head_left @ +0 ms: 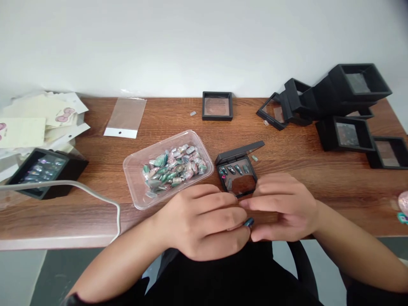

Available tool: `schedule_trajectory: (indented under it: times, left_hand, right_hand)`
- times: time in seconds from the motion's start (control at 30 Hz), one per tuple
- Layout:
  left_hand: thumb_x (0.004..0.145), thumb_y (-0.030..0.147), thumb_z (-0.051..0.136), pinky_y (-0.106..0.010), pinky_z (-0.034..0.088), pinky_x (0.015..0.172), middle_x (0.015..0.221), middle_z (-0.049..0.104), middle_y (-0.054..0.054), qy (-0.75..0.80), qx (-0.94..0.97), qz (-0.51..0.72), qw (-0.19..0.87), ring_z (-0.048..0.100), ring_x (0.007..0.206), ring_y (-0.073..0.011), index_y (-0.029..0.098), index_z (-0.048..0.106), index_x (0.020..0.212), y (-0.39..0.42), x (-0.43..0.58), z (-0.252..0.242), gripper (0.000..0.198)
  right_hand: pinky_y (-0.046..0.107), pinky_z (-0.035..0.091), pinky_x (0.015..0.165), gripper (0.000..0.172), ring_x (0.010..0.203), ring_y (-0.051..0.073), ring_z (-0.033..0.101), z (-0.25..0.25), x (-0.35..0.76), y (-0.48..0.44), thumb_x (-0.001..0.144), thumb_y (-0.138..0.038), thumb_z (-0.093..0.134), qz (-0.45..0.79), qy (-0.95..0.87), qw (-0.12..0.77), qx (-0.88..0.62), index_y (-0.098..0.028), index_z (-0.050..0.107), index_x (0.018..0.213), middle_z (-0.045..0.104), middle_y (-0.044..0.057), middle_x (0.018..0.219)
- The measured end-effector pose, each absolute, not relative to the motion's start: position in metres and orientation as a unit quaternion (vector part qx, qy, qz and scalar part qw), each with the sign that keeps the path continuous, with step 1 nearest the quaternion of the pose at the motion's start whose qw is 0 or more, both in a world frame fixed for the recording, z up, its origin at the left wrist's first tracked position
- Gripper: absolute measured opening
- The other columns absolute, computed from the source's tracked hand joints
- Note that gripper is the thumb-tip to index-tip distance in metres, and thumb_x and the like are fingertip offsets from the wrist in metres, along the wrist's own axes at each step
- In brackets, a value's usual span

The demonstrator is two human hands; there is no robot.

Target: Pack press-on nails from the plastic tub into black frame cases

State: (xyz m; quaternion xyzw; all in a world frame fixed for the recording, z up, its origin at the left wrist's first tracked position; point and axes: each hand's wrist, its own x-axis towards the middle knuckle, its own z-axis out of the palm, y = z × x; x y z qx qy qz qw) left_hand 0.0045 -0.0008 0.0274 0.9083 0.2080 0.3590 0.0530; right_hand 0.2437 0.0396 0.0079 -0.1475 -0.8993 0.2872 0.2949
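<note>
My left hand (207,223) is closed, with a dark blue-green press-on nail (249,222) showing at its fingertips. Facing it, my right hand (283,208) has its thumb and index finger apart, their tips close to the left fingers and the nail. I see nothing held between them; its other fingers curl inward. Just beyond both hands stands a black display case (240,172) with its lid raised. Several dark decorated nails lie along its back and left side on a clear film. The hands cover part of its front edge.
Left of the case sits a clear plastic tub (135,187) of small wrapped nails. Black frames (216,106) stand by the wall and stack up (331,95) at right. At left are cards (22,129), a stack of filled cases (68,172) and a white cable (95,196).
</note>
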Motion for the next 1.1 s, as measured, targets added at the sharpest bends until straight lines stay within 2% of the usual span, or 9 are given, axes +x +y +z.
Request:
schedule_trajectory:
  times: [0.17, 0.3, 0.4, 0.57, 0.63, 0.77, 0.9, 1.1]
  left_hand:
    - [0.088, 0.017, 0.069, -0.024, 0.055, 0.064, 0.07, 0.07, 0.008, 0.227, 0.904, 0.36, 0.045, 0.067, 0.069, -0.0102, 0.022, 0.071, 0.079, 0.0, 0.007, 0.028, 0.01]
    - [0.088, 0.018, 0.071, -0.024, 0.049, 0.057, 0.063, 0.064, 0.008, 0.24, 0.901, 0.359, 0.049, 0.062, 0.06, -0.0092, 0.022, 0.07, 0.082, -0.002, 0.005, 0.024, 0.007]
    - [0.089, 0.019, 0.069, -0.026, 0.048, 0.057, 0.065, 0.065, 0.005, 0.267, 0.905, 0.329, 0.04, 0.061, 0.062, -0.0114, 0.02, 0.07, 0.088, -0.003, 0.004, 0.022, 0.002]
    - [0.094, 0.019, 0.063, -0.028, 0.041, 0.055, 0.072, 0.065, 0.003, 0.313, 0.916, 0.252, 0.001, 0.058, 0.065, -0.0134, 0.018, 0.068, 0.099, -0.003, 0.002, 0.019, 0.007]
    - [0.093, 0.022, 0.066, -0.03, 0.038, 0.053, 0.069, 0.061, 0.004, 0.349, 0.916, 0.198, -0.017, 0.055, 0.062, -0.0146, 0.017, 0.068, 0.105, -0.006, 0.002, 0.016, 0.014]
    - [0.095, 0.03, 0.064, -0.033, 0.038, 0.056, 0.067, 0.055, 0.003, 0.394, 0.912, 0.11, -0.034, 0.055, 0.064, -0.0173, 0.012, 0.065, 0.121, -0.015, 0.006, 0.012, 0.032]
    - [0.096, 0.037, 0.062, -0.033, 0.038, 0.058, 0.07, 0.057, 0.0, 0.393, 0.916, 0.079, -0.029, 0.055, 0.066, -0.0179, 0.009, 0.067, 0.119, -0.023, 0.015, 0.01, 0.036]
    - [0.094, 0.041, 0.065, -0.033, 0.037, 0.06, 0.075, 0.061, -0.003, 0.412, 0.911, 0.016, -0.015, 0.055, 0.069, -0.0188, 0.006, 0.062, 0.128, -0.027, 0.02, 0.006, 0.049]
  right_hand:
    - [0.028, 0.04, 0.056, 0.02, 0.058, 0.012, 0.052, 0.007, 0.242, 0.037, 0.088, -0.036, 0.072, 0.251, -0.914, 0.283, -0.149, -0.021, 0.068, 0.101, 0.065, -0.003, 0.066]
    - [0.029, 0.04, 0.057, 0.021, 0.059, 0.012, 0.053, 0.008, 0.244, 0.034, 0.085, -0.031, 0.076, 0.234, -0.919, 0.279, -0.151, -0.019, 0.068, 0.1, 0.068, -0.002, 0.069]
    - [0.029, 0.039, 0.057, 0.019, 0.06, 0.012, 0.052, 0.008, 0.247, 0.036, 0.085, -0.028, 0.075, 0.197, -0.931, 0.263, -0.16, -0.018, 0.069, 0.099, 0.069, -0.001, 0.071]
    - [0.03, 0.038, 0.057, 0.012, 0.06, 0.013, 0.053, 0.011, 0.256, 0.047, 0.09, -0.03, 0.069, 0.109, -0.946, 0.199, -0.233, -0.018, 0.071, 0.091, 0.065, -0.001, 0.067]
    - [0.029, 0.039, 0.059, 0.013, 0.062, 0.013, 0.055, 0.01, 0.257, 0.051, 0.092, -0.029, 0.066, 0.085, -0.942, 0.178, -0.27, -0.018, 0.071, 0.087, 0.065, 0.0, 0.068]
    - [0.03, 0.038, 0.058, 0.021, 0.063, 0.014, 0.058, 0.004, 0.253, 0.053, 0.093, -0.03, 0.061, 0.071, -0.939, 0.131, -0.31, -0.018, 0.071, 0.08, 0.065, 0.0, 0.068]
    - [0.031, 0.036, 0.057, 0.024, 0.063, 0.015, 0.059, -0.002, 0.246, 0.049, 0.094, -0.032, 0.059, 0.068, -0.939, 0.097, -0.324, -0.018, 0.07, 0.078, 0.065, 0.001, 0.068]
    - [0.031, 0.034, 0.058, 0.026, 0.063, 0.016, 0.058, -0.003, 0.242, 0.043, 0.095, -0.031, 0.057, 0.04, -0.938, 0.082, -0.334, -0.018, 0.065, 0.074, 0.063, 0.001, 0.067]
